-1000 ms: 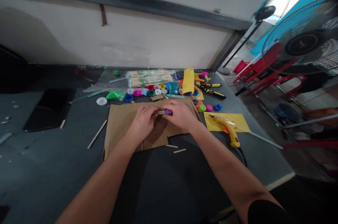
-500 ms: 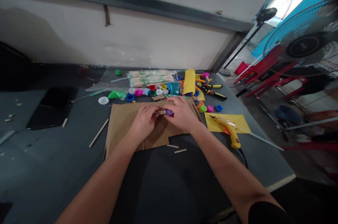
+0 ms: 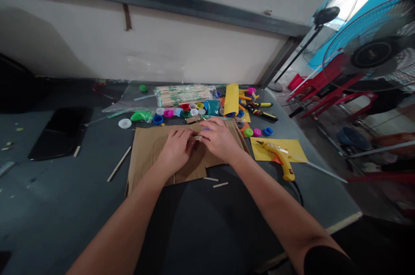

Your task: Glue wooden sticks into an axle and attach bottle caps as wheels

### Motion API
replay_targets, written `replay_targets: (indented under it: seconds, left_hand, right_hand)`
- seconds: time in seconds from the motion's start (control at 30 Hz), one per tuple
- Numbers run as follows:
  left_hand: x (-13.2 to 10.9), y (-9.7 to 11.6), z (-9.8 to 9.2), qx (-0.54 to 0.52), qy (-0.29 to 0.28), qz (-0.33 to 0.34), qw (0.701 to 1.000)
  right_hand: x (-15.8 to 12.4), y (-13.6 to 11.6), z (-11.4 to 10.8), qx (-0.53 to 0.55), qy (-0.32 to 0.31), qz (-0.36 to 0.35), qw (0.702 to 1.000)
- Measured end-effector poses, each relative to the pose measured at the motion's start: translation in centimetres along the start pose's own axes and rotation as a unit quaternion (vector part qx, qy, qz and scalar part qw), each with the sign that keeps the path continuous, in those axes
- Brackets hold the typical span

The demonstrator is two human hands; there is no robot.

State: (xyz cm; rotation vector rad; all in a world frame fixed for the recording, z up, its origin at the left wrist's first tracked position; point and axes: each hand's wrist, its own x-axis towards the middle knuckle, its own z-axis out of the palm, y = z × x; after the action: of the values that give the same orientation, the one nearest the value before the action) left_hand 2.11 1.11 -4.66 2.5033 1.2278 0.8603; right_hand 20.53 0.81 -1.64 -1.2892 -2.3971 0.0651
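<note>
Over the brown cardboard (image 3: 147,147), my left hand (image 3: 177,147) is closed on one end of a small bundle of wooden sticks (image 3: 196,138). The fingers of my right hand (image 3: 218,139) are closed round the other end, where a bit of a purple piece (image 3: 206,129) shows. Most of the purple piece is hidden by my right fingers. Two short cut sticks (image 3: 221,185) lie on the table just in front of the cardboard, and a longer stick (image 3: 119,164) lies to its left.
Bottle caps (image 3: 193,112), a bag of sticks (image 3: 184,94) and pliers (image 3: 264,114) are behind the cardboard. A yellow glue gun (image 3: 280,160) rests on yellow paper (image 3: 296,147) at the right. A black phone (image 3: 61,133) lies left; a fan (image 3: 372,53) stands far right.
Both hands have stayed together over the cardboard. The purple piece is now mostly covered by my right fingers, and the bundle has turned slightly. The view has shifted a little.
</note>
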Motion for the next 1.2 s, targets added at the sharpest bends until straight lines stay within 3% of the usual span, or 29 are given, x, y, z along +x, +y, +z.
replay_targets:
  seconds: [0.87,1.2]
  left_hand:
    - [0.0,-0.4,0.8,0.013,0.046,0.052,0.998]
    - [0.0,-0.6,0.9,-0.004,0.052,0.053,0.997]
  right_hand:
    - [0.0,0.4,0.3,0.018,0.007,-0.01,1.0]
    - [-0.1,1.5,-1.4,0.016,-0.027,0.011,0.999]
